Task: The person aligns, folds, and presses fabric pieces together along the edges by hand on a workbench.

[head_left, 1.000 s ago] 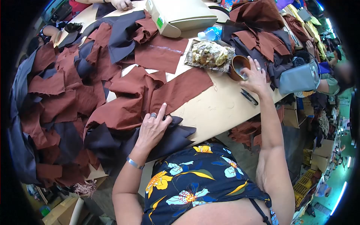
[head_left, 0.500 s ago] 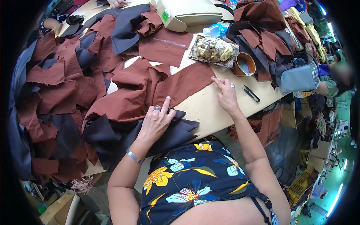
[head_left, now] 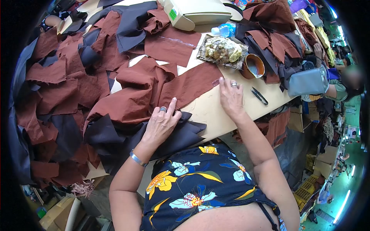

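Observation:
A reddish-brown cloth point(head_left: 196, 85) lies across the table, bunched on its left side and flatter toward the right. My left hand point(head_left: 162, 122) rests on it with the index finger stretched out and the other fingers partly curled. At the right edge of this cloth is my right hand point(head_left: 232, 99), its fingers bent and fingertips at a small turned-over bit of the edge, which it appears to pinch. Black cloth point(head_left: 173, 136) lies under and below my left hand. Thread snips point(head_left: 259, 96) lie to the right of my right hand.
Brown and black cloth pieces point(head_left: 58, 96) pile up on the left. Beyond my hands are a wrapped bundle point(head_left: 223, 50), an orange-brown cup point(head_left: 253, 66), a bottle point(head_left: 224, 30) and a cream box point(head_left: 200, 15). A grey-blue container point(head_left: 308, 81) stands near another person's arm point(head_left: 330, 89).
My right hand has turned more palm-down and its fingers have bent at the cloth's edge, where a small bit is now turned over. My left hand stays in place.

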Demonstrator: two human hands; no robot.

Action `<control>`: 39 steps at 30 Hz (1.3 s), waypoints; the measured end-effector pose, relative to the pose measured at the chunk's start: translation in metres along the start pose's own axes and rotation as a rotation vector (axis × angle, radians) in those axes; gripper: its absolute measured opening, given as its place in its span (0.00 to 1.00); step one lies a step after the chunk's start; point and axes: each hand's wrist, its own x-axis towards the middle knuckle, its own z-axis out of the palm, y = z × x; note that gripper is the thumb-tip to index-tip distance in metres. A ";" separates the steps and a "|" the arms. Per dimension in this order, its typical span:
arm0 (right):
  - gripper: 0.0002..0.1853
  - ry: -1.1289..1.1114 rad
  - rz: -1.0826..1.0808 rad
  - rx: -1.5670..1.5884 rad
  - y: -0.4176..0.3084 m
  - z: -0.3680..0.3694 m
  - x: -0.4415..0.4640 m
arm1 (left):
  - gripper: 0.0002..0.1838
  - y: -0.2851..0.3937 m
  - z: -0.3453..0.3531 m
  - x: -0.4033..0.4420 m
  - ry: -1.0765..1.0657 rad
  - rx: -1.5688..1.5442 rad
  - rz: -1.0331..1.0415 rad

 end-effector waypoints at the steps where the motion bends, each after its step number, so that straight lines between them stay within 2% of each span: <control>1: 0.21 0.009 0.001 -0.028 0.006 0.000 0.003 | 0.05 0.000 -0.001 0.000 0.009 0.009 0.011; 3: 0.23 0.037 -0.017 -0.110 0.010 0.000 0.005 | 0.05 0.000 -0.001 0.000 0.006 0.003 0.004; 9: 0.24 0.078 -0.110 -0.033 -0.007 -0.010 -0.009 | 0.05 0.001 0.000 0.000 0.003 -0.011 -0.003; 12: 0.23 -0.005 -0.175 0.045 -0.026 -0.018 -0.019 | 0.05 0.001 0.000 0.000 0.007 -0.024 -0.006; 13: 0.23 0.096 -0.199 0.075 -0.019 -0.018 -0.017 | 0.05 0.001 0.000 -0.001 0.008 -0.028 -0.008; 17: 0.24 0.078 -0.073 -0.093 0.006 -0.001 0.000 | 0.05 0.001 -0.002 -0.002 0.004 -0.014 -0.002; 20: 0.27 0.128 -0.182 -0.152 0.009 -0.005 -0.002 | 0.05 0.002 -0.002 -0.002 -0.016 -0.003 -0.012; 23: 0.30 0.048 -0.264 -0.081 -0.007 -0.014 -0.010 | 0.05 0.003 -0.003 -0.002 -0.031 0.009 -0.018; 26: 0.30 -0.002 -0.189 -0.011 -0.012 -0.013 -0.013 | 0.06 0.003 -0.004 -0.002 -0.039 0.005 -0.025; 29: 0.30 0.109 -0.312 0.071 -0.031 -0.018 -0.022 | 0.06 0.004 -0.004 -0.002 -0.052 -0.007 -0.035; 32: 0.28 0.079 -0.295 0.137 -0.038 -0.025 -0.023 | 0.06 0.004 -0.002 -0.002 -0.052 -0.002 -0.033; 37: 0.24 0.094 -0.130 0.099 -0.002 -0.011 -0.009 | 0.07 0.004 -0.003 -0.002 -0.052 0.002 -0.030; 39: 0.25 0.148 -0.022 -0.054 0.025 -0.021 -0.001 | 0.05 0.003 -0.001 -0.001 -0.015 0.013 -0.011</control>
